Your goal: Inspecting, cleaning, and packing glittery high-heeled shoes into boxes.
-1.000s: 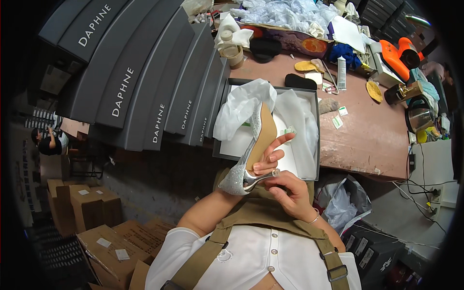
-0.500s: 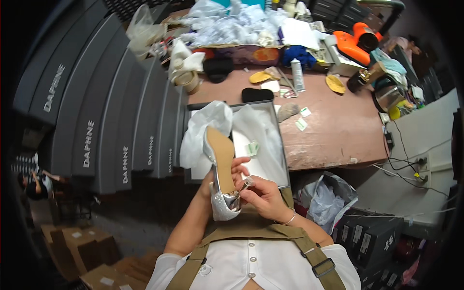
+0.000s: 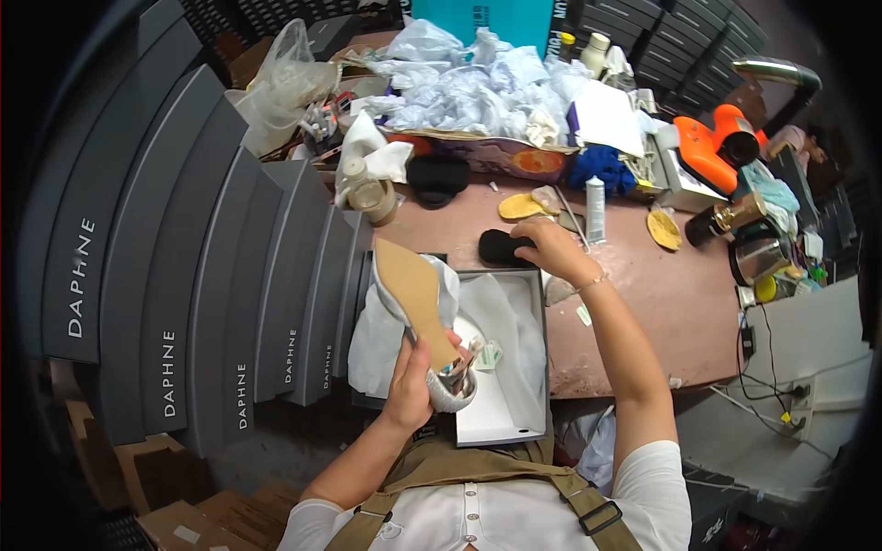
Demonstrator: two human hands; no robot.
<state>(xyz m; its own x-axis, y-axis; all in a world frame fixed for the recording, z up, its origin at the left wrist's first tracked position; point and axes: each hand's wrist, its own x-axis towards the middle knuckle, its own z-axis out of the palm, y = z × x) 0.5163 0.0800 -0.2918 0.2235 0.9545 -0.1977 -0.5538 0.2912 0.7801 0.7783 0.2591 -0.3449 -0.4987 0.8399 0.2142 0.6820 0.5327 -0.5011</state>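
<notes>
My left hand [image 3: 411, 384] grips a silver high-heeled shoe [image 3: 415, 292], its tan sole turned up and the toe pointing away from me. The glittery heel end hangs by my palm, over the near part of an open shoe box [image 3: 540, 367]. My right arm stretches forward past the box. At its far edge my right hand [image 3: 558, 250] has its fingers and thumb curled round the right end of a black oval pad [image 3: 499, 248], which lies on the table. White tissue paper [image 3: 496, 317] and a small green-and-white packet [image 3: 488, 356] lie in the box.
Stacked dark grey shoe boxes [image 3: 197, 275] rise close on the left. On the pink table [image 3: 634, 312] are yellow insoles [image 3: 663, 230], a white tube [image 3: 595, 211] and a glass pot [image 3: 761, 248]. Crumpled tissue [image 3: 487, 87] fills a carton at the back, near an orange tool [image 3: 703, 151].
My right hand has left the shoe's heel and reached forward to the black pad. The left hand still holds the shoe. The whole view has shifted, showing more of the table's far side.
</notes>
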